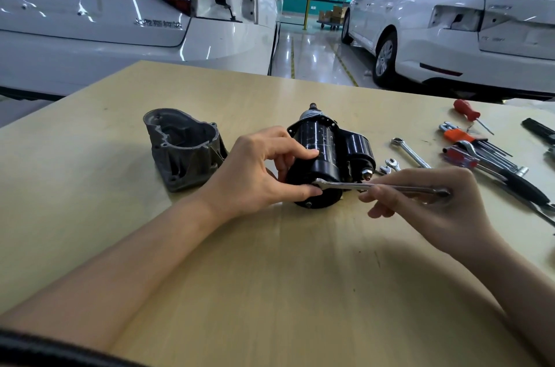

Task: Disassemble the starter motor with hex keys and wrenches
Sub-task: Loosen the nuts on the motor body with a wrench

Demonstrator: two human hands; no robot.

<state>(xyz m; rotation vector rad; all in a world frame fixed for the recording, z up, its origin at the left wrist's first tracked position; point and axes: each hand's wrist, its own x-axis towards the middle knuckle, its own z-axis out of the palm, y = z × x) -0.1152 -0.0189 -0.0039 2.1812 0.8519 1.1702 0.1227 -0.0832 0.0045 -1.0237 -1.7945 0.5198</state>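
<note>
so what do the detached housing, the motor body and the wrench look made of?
Detached housing: likely cast aluminium, dull grey and rough, unpainted.
Motor body: looks like steel with glossy black paint, scuffed pale.
Wrench: bright mirror-like steel, probably chrome plated.

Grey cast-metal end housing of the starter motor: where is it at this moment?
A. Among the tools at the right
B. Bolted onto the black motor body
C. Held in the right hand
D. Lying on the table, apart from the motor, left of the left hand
D: the grey cast-metal end housing lies on the wooden table, separate from the black cylindrical motor body, beyond the left hand.
</note>
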